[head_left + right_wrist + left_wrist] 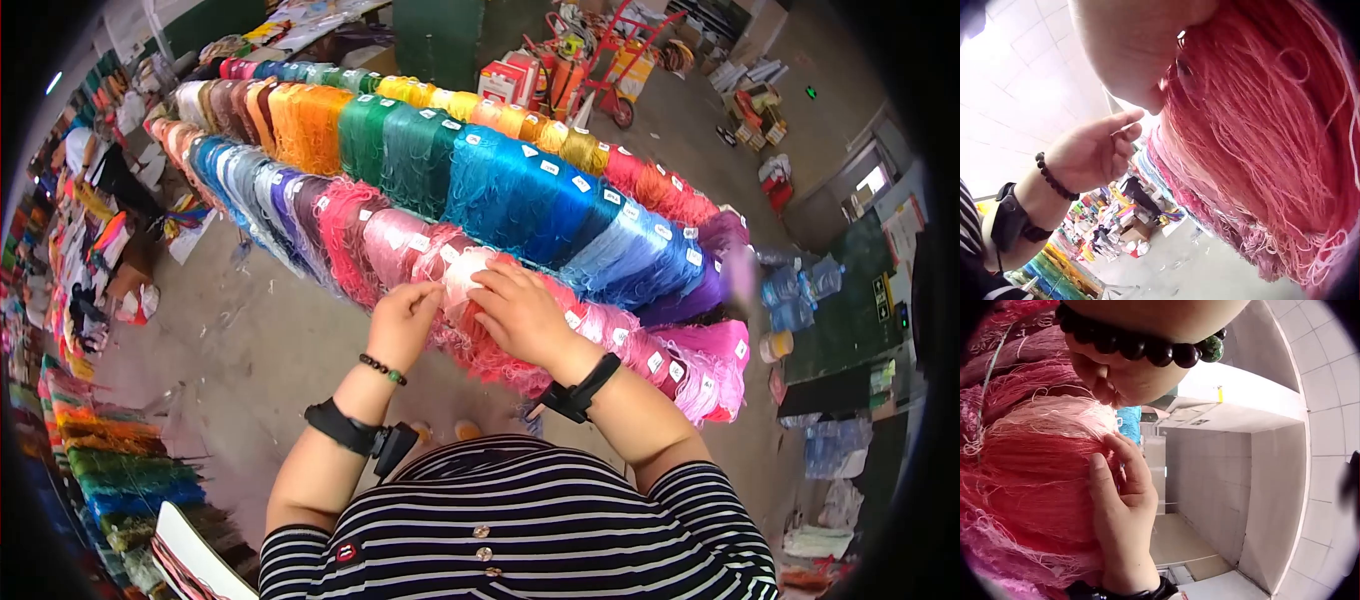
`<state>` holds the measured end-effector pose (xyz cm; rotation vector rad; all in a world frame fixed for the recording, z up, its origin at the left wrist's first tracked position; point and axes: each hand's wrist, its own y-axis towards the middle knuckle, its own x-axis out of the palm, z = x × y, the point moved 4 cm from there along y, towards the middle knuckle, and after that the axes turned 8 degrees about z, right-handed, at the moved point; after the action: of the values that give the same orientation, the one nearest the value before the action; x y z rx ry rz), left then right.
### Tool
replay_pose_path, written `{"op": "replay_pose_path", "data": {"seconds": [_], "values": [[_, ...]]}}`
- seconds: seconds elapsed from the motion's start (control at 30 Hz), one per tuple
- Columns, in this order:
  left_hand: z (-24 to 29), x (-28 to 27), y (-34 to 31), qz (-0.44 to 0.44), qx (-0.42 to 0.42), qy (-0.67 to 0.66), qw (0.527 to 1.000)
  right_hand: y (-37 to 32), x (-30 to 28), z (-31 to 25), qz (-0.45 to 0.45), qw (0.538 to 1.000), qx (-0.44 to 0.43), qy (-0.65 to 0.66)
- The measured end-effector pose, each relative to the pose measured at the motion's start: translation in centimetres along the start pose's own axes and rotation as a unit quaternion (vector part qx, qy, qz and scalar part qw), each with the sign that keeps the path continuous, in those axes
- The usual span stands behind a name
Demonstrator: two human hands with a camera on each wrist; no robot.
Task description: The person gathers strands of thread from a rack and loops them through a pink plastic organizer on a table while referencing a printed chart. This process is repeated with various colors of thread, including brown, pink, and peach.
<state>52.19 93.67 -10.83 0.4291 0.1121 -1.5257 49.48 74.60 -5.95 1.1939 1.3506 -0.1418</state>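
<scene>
Skeins of thread hang in long colour-sorted rows with small white tags. A pale pink skein (465, 272) (1054, 419) lies between both hands, beside a red skein (1035, 487) (1260, 125). The left hand (405, 325) (1135, 375) (1088, 156) is just left of the pale skein, fingers curled, thumb tip against the forefinger; no thread shows in its grasp. Over the pale and red skeins lies the right hand (525, 315) (1125, 519) (1141, 50), its fingers loosely bent, thumb and fingertips touching the threads. Its palm side is partly hidden.
Behind the front row hang blue skeins (520, 185) and yellow ones. A red hand truck (615, 75) stands at the back, water bottles (790, 300) at the right. More coloured skeins (130, 480) lie at the lower left, beside the concrete floor (250, 340).
</scene>
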Motion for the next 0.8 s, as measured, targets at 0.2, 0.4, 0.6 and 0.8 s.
{"op": "replay_pose_path", "data": {"seconds": [0.2,0.4,0.6,0.8], "values": [[1.6,1.1,2.8,0.015,0.109,0.118,0.987,0.4,0.3,0.2,0.027,0.999,0.022,0.012],[1.2,1.8,3.2,-0.004,0.127,0.167,0.978,0.3,0.5,0.1,0.064,0.997,0.035,0.004],[-0.3,1.2,3.5,-0.088,-0.027,-0.008,0.996,0.5,0.3,0.1,0.069,0.997,0.04,0.005],[-2.2,1.2,3.2,-0.099,-0.128,-0.16,0.974,0.3,0.4,0.3,0.08,0.996,0.034,0.015]]}}
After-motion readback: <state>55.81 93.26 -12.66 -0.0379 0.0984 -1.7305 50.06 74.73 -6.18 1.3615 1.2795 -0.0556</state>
